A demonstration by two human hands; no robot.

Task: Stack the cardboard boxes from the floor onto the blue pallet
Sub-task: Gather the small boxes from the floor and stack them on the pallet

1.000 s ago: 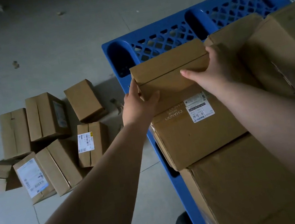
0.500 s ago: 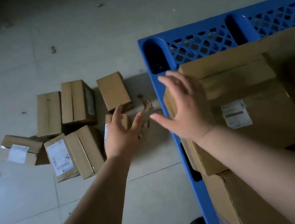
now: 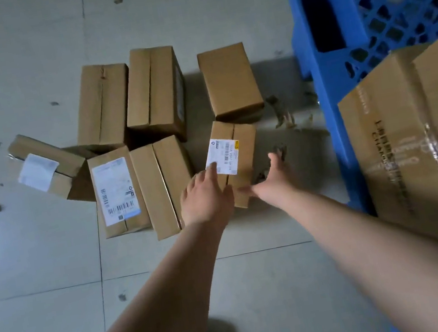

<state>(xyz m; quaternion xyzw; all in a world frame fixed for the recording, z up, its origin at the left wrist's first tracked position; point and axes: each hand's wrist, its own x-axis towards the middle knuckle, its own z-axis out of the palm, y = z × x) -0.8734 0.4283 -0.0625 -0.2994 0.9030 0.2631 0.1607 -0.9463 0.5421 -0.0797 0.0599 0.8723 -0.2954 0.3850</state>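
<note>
Several brown cardboard boxes lie on the grey tiled floor left of the blue pallet [image 3: 337,15]. The nearest is a small box with a white label [image 3: 240,145]. My left hand [image 3: 205,194] is spread over that box's near left corner, fingertips touching the label. My right hand [image 3: 272,177] is open at its near right side, fingers apart, holding nothing. On the pallet at the right stand large cardboard boxes [image 3: 399,141], one with printed text on its side.
Further floor boxes: a plain one [image 3: 229,80] behind the labelled box, two long ones [image 3: 153,90] [image 3: 101,104], two nearer ones [image 3: 163,184] [image 3: 116,189] and a tilted one [image 3: 44,169] at the left. Scraps of debris [image 3: 281,114] lie by the pallet's edge.
Both hands let go of the box set on the pallet, swung left and down to the floor, and now reach the small labelled box. The view followed to the left.
</note>
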